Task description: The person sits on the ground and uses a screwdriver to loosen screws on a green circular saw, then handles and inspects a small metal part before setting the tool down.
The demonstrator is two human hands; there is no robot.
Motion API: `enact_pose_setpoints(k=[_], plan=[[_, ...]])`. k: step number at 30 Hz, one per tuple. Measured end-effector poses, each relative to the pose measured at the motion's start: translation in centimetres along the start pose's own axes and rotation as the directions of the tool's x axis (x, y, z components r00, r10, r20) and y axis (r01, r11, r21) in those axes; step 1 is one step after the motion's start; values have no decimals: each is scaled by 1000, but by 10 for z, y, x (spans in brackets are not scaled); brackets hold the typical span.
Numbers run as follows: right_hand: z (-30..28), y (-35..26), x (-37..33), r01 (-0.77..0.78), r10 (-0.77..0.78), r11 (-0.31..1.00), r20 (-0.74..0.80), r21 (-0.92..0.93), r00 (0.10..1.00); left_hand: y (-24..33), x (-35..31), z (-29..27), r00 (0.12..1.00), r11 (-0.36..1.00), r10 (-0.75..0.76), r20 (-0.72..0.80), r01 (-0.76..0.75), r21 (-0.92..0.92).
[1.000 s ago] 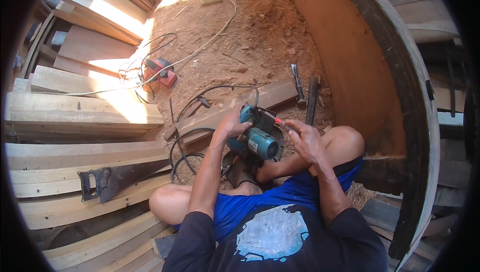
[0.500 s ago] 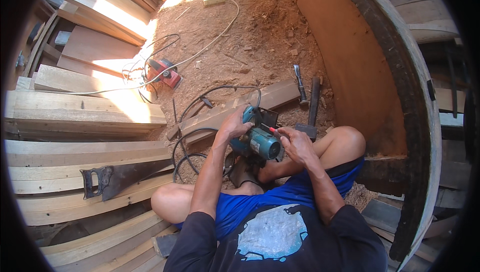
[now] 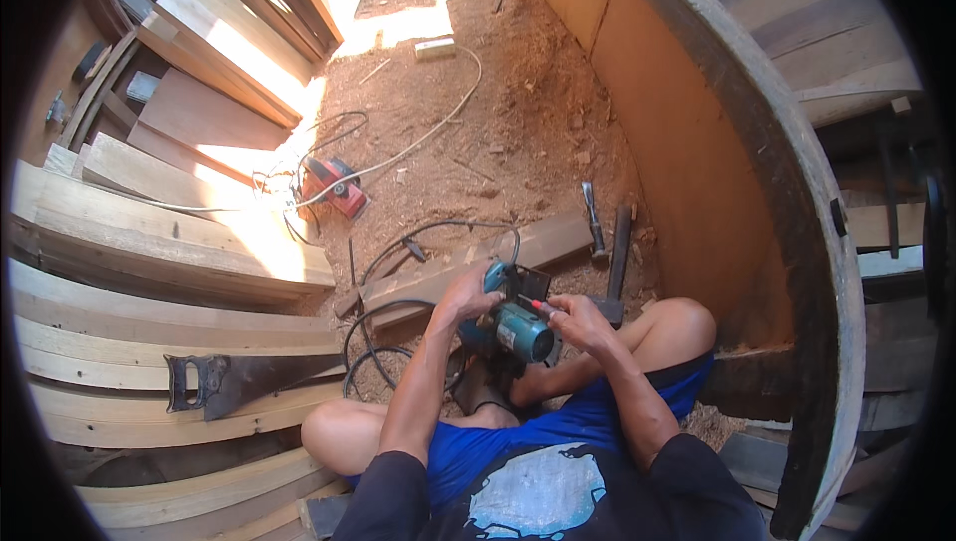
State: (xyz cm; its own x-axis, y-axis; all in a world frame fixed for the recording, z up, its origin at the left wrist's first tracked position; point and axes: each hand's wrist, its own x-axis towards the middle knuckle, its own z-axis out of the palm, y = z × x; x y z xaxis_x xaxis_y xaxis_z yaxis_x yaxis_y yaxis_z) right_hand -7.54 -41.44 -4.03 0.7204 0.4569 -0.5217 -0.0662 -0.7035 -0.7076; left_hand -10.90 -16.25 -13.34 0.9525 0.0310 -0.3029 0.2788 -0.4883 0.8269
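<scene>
I sit cross-legged on a dirt floor with a teal corded power tool (image 3: pixel 518 327) on my lap. My left hand (image 3: pixel 466 294) grips the tool's body from the left side. My right hand (image 3: pixel 581 322) holds a small red-handled screwdriver (image 3: pixel 535 304) whose tip is set against the top of the tool. The tool's black cord (image 3: pixel 373 342) loops over the ground to my left.
A handsaw (image 3: pixel 234 380) lies on stacked planks (image 3: pixel 149 272) at my left. A red power tool (image 3: pixel 337 187) and white cable (image 3: pixel 418 147) lie on the sawdust ahead. A hammer (image 3: pixel 619 252) and a chisel (image 3: pixel 592 217) rest near a board (image 3: pixel 543 242). A curved wooden wall (image 3: pixel 697 162) rises on the right.
Both hands stay on the teal tool; the right hand has shifted the screwdriver slightly on top of it. The view has drifted a little.
</scene>
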Motion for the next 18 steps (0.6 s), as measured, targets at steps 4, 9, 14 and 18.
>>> enact_pose_setpoints(k=[4,9,14,18], plan=[[-4,-2,10,171,-167,944,39,-283,985,-4,0,-2,1000,999,-7,14,7,-51],[-1,-17,-2,223,-242,809,37,-544,970,-10,-2,0,999,999,23,-39,-21,40],[1,-15,-8,288,-312,648,100,-705,945,1,-3,-1,999,999,-33,2,33,19],[-1,-1,-4,291,-380,660,27,-692,925,0,1,2,997,997,63,-42,-65,-46]])
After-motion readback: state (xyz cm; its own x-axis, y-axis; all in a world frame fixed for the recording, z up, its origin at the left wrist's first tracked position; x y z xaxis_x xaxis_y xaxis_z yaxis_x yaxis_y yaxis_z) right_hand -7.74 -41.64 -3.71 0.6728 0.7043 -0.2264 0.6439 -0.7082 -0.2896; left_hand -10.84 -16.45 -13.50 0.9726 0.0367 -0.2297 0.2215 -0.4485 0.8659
